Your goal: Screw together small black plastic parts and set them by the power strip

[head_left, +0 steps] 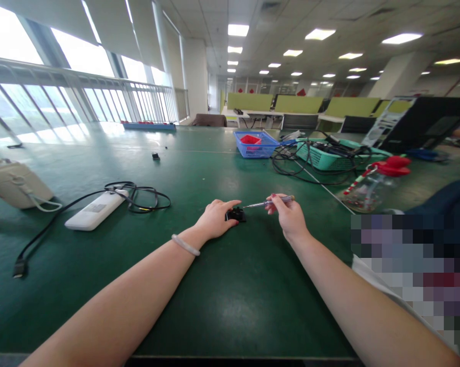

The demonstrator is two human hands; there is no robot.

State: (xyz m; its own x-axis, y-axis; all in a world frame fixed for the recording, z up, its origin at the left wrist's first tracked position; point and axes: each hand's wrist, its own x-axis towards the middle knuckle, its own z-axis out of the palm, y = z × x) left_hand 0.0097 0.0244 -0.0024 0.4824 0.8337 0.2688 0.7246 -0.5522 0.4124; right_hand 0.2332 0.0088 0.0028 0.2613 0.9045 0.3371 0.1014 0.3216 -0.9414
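My left hand rests on the green table with its fingers curled over a small black part, pinning it down. A pale bangle circles that wrist. My right hand pinches a thin screwdriver with a clear handle. The metal tip points left and reaches the black part's upper right edge.
A white power strip with black cables lies at the left, beside a beige device. A blue basket and a teal basket of cables stand behind. A clear bottle with a red cap lies at the right, near another person's blurred shape.
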